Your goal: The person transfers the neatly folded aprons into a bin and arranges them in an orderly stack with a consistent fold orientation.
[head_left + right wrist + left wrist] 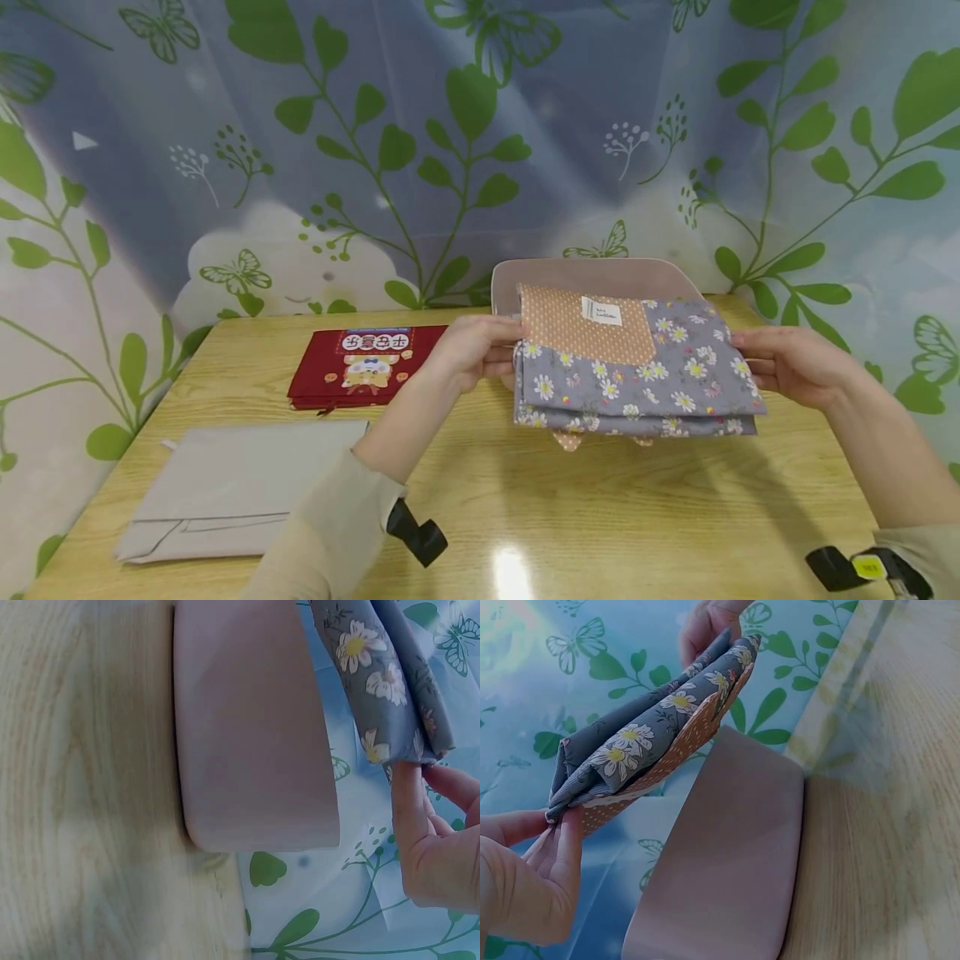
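Well, from my remote seat I see a hanging curtain point(570, 179), smooth and printed with green leaves and butterflies, behind a glossy wood-grain table point(600, 517). On the table stands a smooth pink bin point(592, 272) with rounded corners. Well to its left lies a flat grey folded sheet point(232, 475). The daisy-print cloth point(622, 383), folded into a thick rectangle, is held above the bin. A flat red cloth point(322, 367) with a cartoon animal lies behind the sheet. My head view gives me the daisy cloth's tan dotted patch point(570, 337) face-on; the wrist views add its stacked folds and the bin's side wall. Forearms reach forward, hands well apart: the left hand point(474, 350) and the right hand point(795, 367) each pinch one end of the cloth. Smallest, a white label point(602, 311) sits on the patch.
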`<state>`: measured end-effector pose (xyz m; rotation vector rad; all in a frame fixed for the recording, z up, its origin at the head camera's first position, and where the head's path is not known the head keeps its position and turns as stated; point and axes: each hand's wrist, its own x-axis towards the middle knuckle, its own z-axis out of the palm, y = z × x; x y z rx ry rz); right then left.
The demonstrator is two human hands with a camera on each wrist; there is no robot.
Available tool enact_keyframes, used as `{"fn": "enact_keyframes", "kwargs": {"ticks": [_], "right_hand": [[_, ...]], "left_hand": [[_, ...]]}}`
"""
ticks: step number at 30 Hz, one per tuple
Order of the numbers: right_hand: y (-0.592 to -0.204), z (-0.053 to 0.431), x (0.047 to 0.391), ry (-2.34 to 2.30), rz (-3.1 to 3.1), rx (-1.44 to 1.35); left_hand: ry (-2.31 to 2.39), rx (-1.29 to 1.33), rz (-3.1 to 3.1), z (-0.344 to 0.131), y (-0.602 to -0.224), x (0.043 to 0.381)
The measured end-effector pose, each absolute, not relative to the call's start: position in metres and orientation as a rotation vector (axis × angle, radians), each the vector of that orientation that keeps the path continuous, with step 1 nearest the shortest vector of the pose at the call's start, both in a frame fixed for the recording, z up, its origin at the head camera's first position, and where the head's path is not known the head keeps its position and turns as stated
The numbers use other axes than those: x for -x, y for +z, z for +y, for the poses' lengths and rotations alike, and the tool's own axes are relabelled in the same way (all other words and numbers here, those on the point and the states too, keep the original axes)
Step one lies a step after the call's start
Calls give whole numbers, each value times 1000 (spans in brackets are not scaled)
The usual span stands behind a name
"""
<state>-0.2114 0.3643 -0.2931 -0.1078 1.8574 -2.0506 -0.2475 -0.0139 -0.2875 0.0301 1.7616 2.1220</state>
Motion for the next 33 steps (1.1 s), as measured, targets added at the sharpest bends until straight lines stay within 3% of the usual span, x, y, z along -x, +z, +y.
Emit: {"fn": "enact_keyframes", "kwargs": {"ticks": [33], "right_hand": [[-266, 351, 265, -2022, 1931, -102]], "left_hand": [[2237, 124, 1774, -8, -278, 295]]}}
